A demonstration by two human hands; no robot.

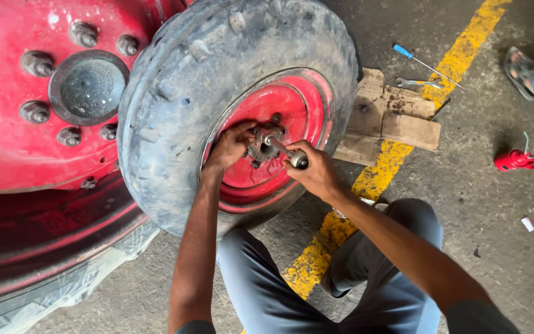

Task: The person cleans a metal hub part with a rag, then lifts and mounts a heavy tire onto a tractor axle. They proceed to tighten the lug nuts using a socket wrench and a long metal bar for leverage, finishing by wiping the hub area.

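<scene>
The right hand (316,173) is closed in a fist around the handle end of a metal socket tool (285,151). The tool shaft runs up and left from the fingers to the wheel hub (264,142). The left hand (230,147) rests on the left side of the hub, fingers curled against it; whether they grip a part cannot be determined. The hub sits at the centre of a red rim (292,111), just beyond both sets of fingertips. A worn grey tyre (180,93) surrounds the rim. Left of the left hand stands a large red wheel disc (7,148) carrying heavy lug nuts (35,62). Beyond the right hand, wooden blocks (397,120) lie against the tyre. Farther out on the concrete floor (489,210) lie a spanner (418,82), a blue-handled screwdriver (424,63) and a red oil can (514,161).
</scene>
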